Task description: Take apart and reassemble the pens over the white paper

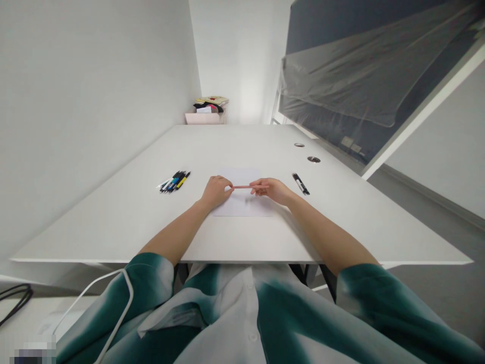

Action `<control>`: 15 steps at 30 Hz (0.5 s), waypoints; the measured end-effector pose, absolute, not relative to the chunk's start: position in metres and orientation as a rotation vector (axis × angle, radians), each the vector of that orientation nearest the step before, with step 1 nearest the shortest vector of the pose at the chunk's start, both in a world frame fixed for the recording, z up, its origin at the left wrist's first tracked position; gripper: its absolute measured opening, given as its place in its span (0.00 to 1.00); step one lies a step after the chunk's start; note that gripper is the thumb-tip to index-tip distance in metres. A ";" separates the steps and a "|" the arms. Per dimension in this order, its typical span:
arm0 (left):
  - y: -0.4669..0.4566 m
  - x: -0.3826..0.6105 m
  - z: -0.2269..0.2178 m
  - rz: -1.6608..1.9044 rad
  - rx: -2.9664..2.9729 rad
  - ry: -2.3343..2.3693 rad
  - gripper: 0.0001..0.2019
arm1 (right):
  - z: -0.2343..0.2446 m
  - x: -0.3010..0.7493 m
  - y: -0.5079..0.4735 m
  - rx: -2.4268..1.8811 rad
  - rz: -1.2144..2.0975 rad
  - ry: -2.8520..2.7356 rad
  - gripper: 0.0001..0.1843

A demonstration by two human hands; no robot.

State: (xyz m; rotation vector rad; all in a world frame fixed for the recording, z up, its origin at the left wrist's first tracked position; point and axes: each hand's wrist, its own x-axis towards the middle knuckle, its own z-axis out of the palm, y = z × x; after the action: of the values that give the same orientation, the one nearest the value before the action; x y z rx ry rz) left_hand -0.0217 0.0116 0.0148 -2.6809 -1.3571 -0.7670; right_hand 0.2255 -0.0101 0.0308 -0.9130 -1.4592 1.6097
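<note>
Above the paper (242,207), the left hand (215,192) and right hand (271,191) fill the middle of the table (113,217), a pink pencil (246,186) between them. A hand could pass beyond the paper, left of the pens (174,182), or right of the black marker (300,183).

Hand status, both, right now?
Left hand: closed, holding a slim pink stick at one end.
Right hand: closed, holding the same stick at the other end.
</note>
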 end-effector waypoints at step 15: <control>0.006 -0.015 0.015 -0.754 -2.693 -1.231 0.12 | 0.040 0.205 -0.027 -1.210 1.229 -2.128 0.29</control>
State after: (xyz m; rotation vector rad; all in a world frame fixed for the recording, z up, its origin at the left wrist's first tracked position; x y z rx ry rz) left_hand -0.0155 0.0062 0.0153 -2.6930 -1.2313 -0.7538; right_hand 0.2050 -0.0269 0.0401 -1.2105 -2.1279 1.2287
